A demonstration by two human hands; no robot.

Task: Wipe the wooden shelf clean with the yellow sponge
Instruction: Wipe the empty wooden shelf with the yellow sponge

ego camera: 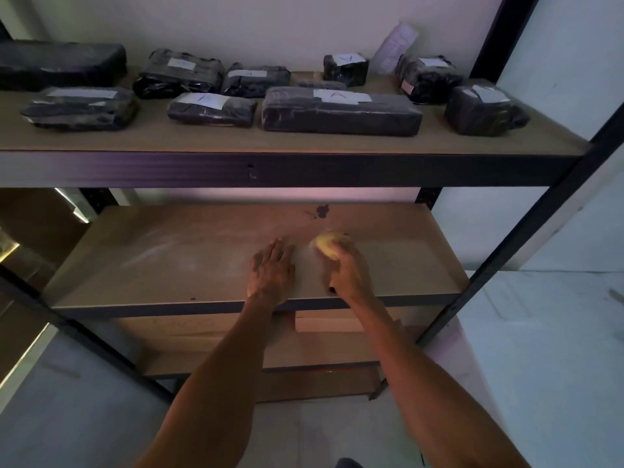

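Observation:
The wooden shelf (162,261) is the middle board of a dark metal rack. A yellow sponge (328,246) is pressed on it right of centre, held by my right hand (347,270), and looks blurred. My left hand (271,273) lies flat on the board beside it, palm down, fingers together and holding nothing. A dark stain (320,211) marks the board just behind the sponge. Pale dusty streaks (152,253) run across the left half.
The upper shelf (236,138) carries several black wrapped parcels with white labels, such as a long one (341,111). A lower shelf (209,346) holds a cardboard box (324,324). A black upright post (526,238) stands at the right. The floor is pale tile.

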